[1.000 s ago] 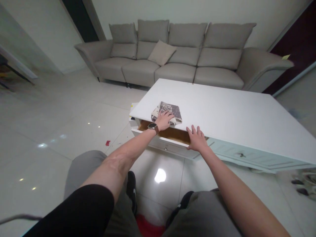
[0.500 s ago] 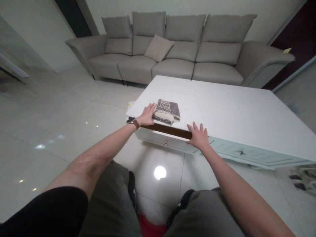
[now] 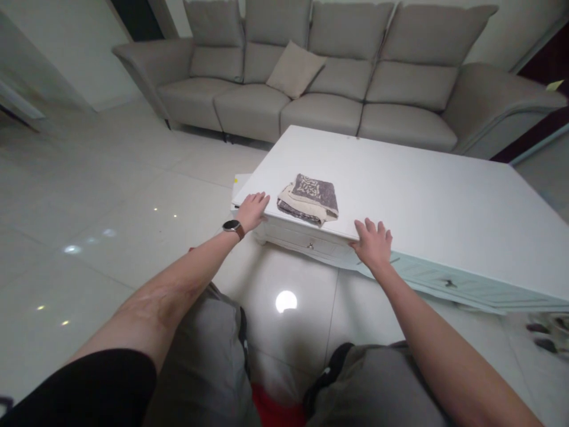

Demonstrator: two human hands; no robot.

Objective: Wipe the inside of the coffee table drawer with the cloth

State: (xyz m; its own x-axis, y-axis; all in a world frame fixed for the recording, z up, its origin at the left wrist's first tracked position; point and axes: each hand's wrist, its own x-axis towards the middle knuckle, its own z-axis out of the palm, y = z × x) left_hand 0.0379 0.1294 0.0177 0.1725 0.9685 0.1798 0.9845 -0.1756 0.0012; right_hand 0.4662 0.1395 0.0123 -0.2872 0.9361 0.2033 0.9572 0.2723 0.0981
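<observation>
A folded grey and cream patterned cloth (image 3: 309, 198) lies near the front edge of a white low table (image 3: 400, 196). My left hand (image 3: 252, 211) rests at the table's front left corner, left of the cloth, fingers spread and holding nothing. To the cloth's right, my right hand (image 3: 373, 242) lies on the front edge with fingers apart, also holding nothing. Between the hands, the left drawer (image 3: 309, 242) is closed, its small knob showing at the middle of its front.
Behind the table stands a long grey sofa (image 3: 253, 110) with a beige cushion (image 3: 296, 68). A second drawer front (image 3: 466, 287) is at the right. Glossy floor tiles (image 3: 133, 160) lie to the left. Dark shoes are at the far right.
The left drawer, partly open before, has gone in and its gap is closed. My left hand has moved away from the cloth, which shows more fully. The view has shifted slightly.
</observation>
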